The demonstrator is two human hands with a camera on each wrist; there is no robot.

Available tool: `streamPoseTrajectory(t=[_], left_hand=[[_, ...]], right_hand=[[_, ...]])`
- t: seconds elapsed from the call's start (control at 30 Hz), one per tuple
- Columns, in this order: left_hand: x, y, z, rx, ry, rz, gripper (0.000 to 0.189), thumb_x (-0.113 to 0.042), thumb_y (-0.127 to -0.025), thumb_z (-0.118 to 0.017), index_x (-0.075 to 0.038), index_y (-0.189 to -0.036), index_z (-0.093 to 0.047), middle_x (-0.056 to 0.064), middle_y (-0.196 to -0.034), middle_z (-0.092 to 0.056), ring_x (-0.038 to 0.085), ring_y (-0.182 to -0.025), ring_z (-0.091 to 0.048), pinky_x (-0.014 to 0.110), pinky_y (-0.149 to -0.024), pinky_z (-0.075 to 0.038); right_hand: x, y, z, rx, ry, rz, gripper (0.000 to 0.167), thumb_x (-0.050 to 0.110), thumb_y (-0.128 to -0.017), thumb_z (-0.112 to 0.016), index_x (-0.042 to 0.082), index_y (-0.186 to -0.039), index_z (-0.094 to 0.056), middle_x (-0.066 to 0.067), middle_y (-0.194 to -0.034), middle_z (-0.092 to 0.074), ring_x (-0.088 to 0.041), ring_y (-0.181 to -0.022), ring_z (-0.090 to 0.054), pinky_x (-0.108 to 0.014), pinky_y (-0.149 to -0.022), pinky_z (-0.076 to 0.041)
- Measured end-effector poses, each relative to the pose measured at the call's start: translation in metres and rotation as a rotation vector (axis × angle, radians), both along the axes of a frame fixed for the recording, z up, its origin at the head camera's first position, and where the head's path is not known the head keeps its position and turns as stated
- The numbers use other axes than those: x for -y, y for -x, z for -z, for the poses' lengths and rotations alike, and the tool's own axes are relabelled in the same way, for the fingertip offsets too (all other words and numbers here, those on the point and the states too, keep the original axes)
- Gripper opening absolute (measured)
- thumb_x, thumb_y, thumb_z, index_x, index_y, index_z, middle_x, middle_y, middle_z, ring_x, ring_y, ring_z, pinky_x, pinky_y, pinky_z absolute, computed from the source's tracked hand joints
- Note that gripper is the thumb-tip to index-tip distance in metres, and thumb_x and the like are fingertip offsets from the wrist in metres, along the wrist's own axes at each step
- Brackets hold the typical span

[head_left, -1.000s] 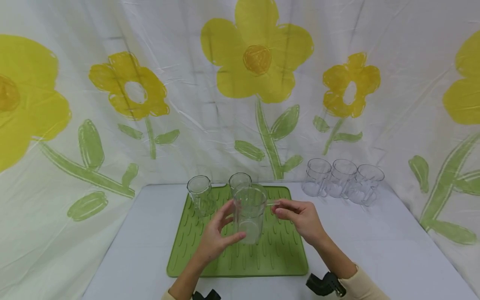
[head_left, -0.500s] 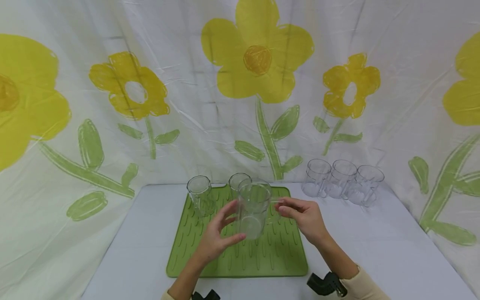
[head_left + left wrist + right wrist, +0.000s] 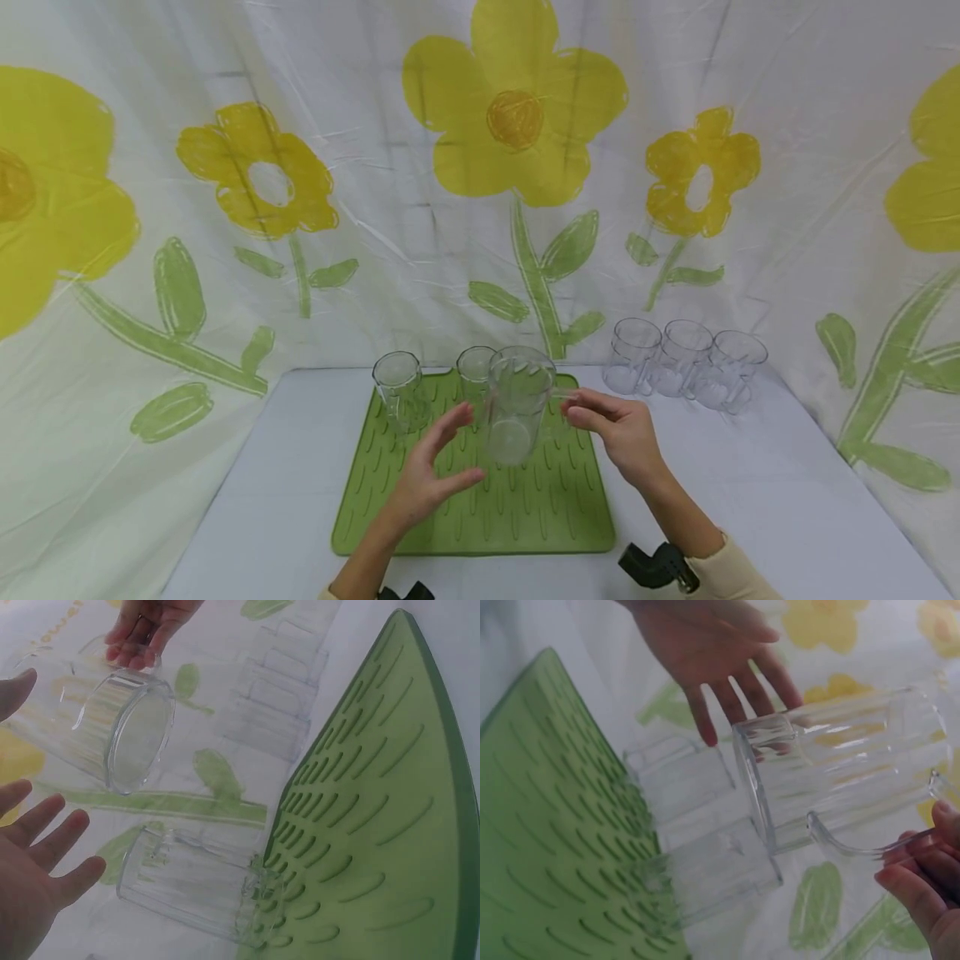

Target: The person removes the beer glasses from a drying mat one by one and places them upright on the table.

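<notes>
Pinching the handle [image 3: 847, 850] of a clear mug [image 3: 516, 417], your right hand [image 3: 621, 433] holds it above the green mat [image 3: 525, 525]. Your left hand [image 3: 422, 485], fingers spread, is just beside it; two more mugs [image 3: 400, 387] stand behind.

Around the white table [image 3: 255, 492] hangs a pale cloth [image 3: 367, 75] with visible folds and creases, rising behind the table's back edge and spreading past both its sides. Above the middle of that edge, a big yellow flower [image 3: 513, 117] with an orange centre tops a green stem [image 3: 537, 279]. Smaller, white-centred yellow blooms [image 3: 251, 154] sit above the table's back edge toward either corner; larger yellow petals [image 3: 56, 175] show beyond its left and right sides. Soft light falls on the table.
</notes>
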State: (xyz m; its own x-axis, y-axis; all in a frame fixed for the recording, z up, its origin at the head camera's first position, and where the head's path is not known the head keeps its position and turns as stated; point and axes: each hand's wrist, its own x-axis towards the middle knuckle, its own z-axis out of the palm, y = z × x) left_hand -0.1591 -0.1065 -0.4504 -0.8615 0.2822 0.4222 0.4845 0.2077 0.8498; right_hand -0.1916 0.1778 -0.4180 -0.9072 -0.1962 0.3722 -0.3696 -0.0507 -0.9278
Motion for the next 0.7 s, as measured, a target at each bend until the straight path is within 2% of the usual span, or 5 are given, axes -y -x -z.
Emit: streamPoseTrajectory(t=[0.07, 0.2, 0.3, 0.5, 0.7], left_hand=[[0.002, -0.001, 0.001, 0.004, 0.014, -0.012, 0.08, -0.009, -0.079, -0.078, -0.011, -0.148, -0.038, 0.009, -0.147, -0.049, 0.029, -0.134, -0.048, 0.051, -0.113, -0.039], [0.007, -0.003, 0.003, 0.022, 0.026, -0.021, 0.077, -0.011, -0.081, -0.078, -0.012, -0.148, -0.039, 0.006, -0.149, -0.047, 0.028, -0.136, -0.046, 0.037, -0.116, -0.038], [0.011, -0.004, 0.006, 0.035, 0.034, -0.022, 0.077, -0.012, -0.081, -0.078, -0.015, -0.148, -0.04, 0.006, -0.149, -0.046, 0.029, -0.136, -0.045, 0.031, -0.116, -0.037], [0.022, -0.007, 0.013, 0.075, 0.081, -0.068, 0.078, -0.015, -0.08, -0.079, -0.02, -0.147, -0.04, 0.005, -0.149, -0.047, 0.031, -0.136, -0.045, 0.047, -0.115, -0.037], [0.034, -0.009, 0.021, 0.115, 0.133, -0.134, 0.079, -0.017, -0.079, -0.08, -0.018, -0.147, -0.04, 0.007, -0.15, -0.045, 0.031, -0.137, -0.042, 0.052, -0.115, -0.034]], right_hand=[[-0.001, 0.0, 0.0, -0.005, -0.005, 0.017, 0.03, -0.001, -0.091, -0.063, -0.023, -0.111, -0.06, 0.014, -0.095, -0.075, -0.002, -0.09, -0.071, -0.019, -0.077, -0.059], [-0.005, 0.001, -0.001, -0.025, 0.014, 0.045, 0.03, -0.004, -0.09, -0.063, -0.026, -0.11, -0.058, 0.014, -0.095, -0.075, -0.002, -0.089, -0.072, -0.019, -0.077, -0.06], [-0.009, 0.001, 0.0, -0.039, 0.037, 0.067, 0.027, -0.006, -0.089, -0.063, -0.023, -0.11, -0.06, 0.012, -0.095, -0.075, -0.002, -0.089, -0.072, -0.02, -0.076, -0.06], [-0.017, 0.001, 0.0, -0.03, 0.057, 0.144, 0.027, -0.006, -0.088, -0.065, -0.019, -0.111, -0.063, 0.011, -0.092, -0.076, -0.003, -0.087, -0.072, -0.019, -0.077, -0.06], [-0.026, 0.001, 0.0, -0.008, 0.059, 0.228, 0.033, -0.006, -0.087, -0.067, -0.025, -0.112, -0.058, 0.011, -0.09, -0.076, -0.003, -0.086, -0.073, -0.019, -0.076, -0.06]])
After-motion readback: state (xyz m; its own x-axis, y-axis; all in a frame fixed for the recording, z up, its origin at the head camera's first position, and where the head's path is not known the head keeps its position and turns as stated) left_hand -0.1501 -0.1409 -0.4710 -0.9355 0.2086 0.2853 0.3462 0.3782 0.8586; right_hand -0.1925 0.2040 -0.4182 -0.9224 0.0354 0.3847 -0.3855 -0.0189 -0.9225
